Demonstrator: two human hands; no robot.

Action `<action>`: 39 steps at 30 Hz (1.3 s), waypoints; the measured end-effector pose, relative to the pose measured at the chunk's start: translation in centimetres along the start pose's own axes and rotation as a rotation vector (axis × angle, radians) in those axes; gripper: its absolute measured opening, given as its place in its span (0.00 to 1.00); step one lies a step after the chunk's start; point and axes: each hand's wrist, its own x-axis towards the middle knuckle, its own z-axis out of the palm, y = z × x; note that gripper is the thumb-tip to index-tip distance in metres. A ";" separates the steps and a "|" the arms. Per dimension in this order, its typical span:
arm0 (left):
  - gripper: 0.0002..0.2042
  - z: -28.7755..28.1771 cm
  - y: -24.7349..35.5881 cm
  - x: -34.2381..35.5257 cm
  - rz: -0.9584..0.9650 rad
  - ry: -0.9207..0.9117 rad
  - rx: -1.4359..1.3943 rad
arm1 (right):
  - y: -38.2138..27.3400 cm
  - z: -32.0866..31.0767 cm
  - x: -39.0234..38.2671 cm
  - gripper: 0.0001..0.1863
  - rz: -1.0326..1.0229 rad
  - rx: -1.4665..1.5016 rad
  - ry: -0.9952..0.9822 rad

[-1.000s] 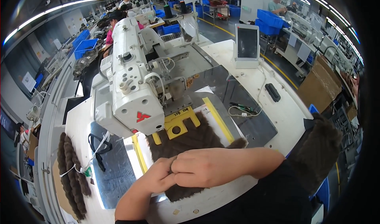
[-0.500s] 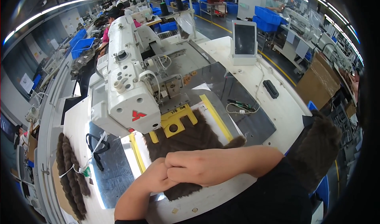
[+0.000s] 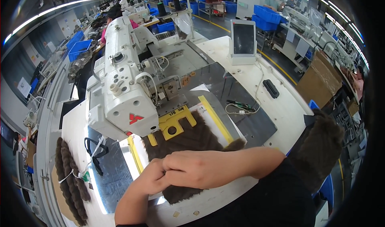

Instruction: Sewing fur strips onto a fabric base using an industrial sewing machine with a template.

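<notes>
A dark brown fur piece (image 3: 200, 136) lies flat in front of the white sewing machine (image 3: 130, 102). Over its front part, my left hand (image 3: 154, 177) and my right hand (image 3: 186, 169) meet, touching each other. Both are closed with curled fingers; whatever they pinch is hidden beneath them. A yellow clamp plate (image 3: 171, 127) with a round hole presses on the far part of the fur. White sheet with yellow strips (image 3: 216, 120) shows on both sides of the fur. A rolled fur end (image 3: 234, 144) sticks out at the right, past my forearm.
Tied fur strips (image 3: 70, 179) lie at the left beside a black strap (image 3: 96, 153). More brown fur (image 3: 317, 150) hangs at the right. Toward the back right stand a screen (image 3: 243, 40), a black oblong case (image 3: 271, 89) and small tools (image 3: 242, 106). Other people work farther off.
The whole view has shifted slightly to the left. My hands stay together over the fur, with only a slight change in how their fingers meet. The clamp plate and fur look unchanged.
</notes>
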 end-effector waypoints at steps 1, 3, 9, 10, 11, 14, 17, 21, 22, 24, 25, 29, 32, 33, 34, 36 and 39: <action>0.07 0.0 -0.2 0.0 -0.005 -0.030 0.008 | -0.1 0.0 0.0 0.07 -0.005 -0.003 -0.006; 0.07 0.4 -0.2 0.2 0.004 -0.028 0.044 | 0.2 0.2 -0.2 0.07 0.005 -0.010 -0.034; 0.07 0.5 0.6 0.4 -0.010 -0.042 0.063 | 0.2 0.0 -0.4 0.06 0.025 -0.007 -0.072; 0.07 0.4 0.7 0.5 -0.008 -0.041 0.033 | 0.1 0.0 -0.3 0.06 0.017 0.002 -0.050; 0.07 0.3 0.6 0.3 -0.008 -0.042 0.033 | -0.1 0.0 -0.2 0.06 0.017 0.002 -0.049; 0.06 0.0 0.4 0.1 -0.087 -0.030 -0.104 | -0.4 -0.1 0.0 0.06 -0.018 -0.088 -0.038; 0.07 0.4 1.1 0.3 -0.144 -0.028 0.041 | -0.1 0.1 -0.3 0.07 -0.001 -0.167 -0.094; 0.10 0.7 0.5 0.2 -0.163 -0.031 0.132 | 0.5 0.6 -0.6 0.10 0.036 -0.111 -0.205; 0.10 0.7 0.3 0.1 -0.155 -0.036 0.146 | 0.5 0.7 -0.6 0.08 0.049 -0.063 -0.188; 0.11 0.7 0.4 0.1 -0.136 -0.019 0.144 | 0.7 0.8 -0.6 0.08 0.043 -0.058 -0.182; 0.11 0.7 0.4 0.2 -0.119 -0.001 0.143 | 0.8 0.9 -0.6 0.08 0.034 -0.053 -0.176; 0.10 0.5 -0.3 0.1 -0.092 -0.013 0.143 | 0.8 1.3 -0.5 0.08 0.006 -0.040 -0.093; 0.10 0.3 0.2 0.2 -0.105 0.002 0.078 | 0.5 1.2 -0.3 0.08 0.025 -0.062 -0.067; 0.10 0.2 0.4 0.2 -0.116 0.018 0.062 | 0.4 1.2 -0.2 0.08 0.010 -0.087 -0.017; 0.10 0.2 0.7 0.3 -0.127 0.033 0.046 | 0.3 1.3 -0.1 0.08 -0.004 -0.113 0.034; 0.10 0.4 1.4 0.5 -0.145 0.072 0.035 | 0.4 1.1 0.0 0.08 -0.006 -0.139 0.045; 0.11 0.4 1.3 0.5 -0.169 0.089 0.054 | 0.4 0.8 -0.1 0.09 0.004 -0.174 0.020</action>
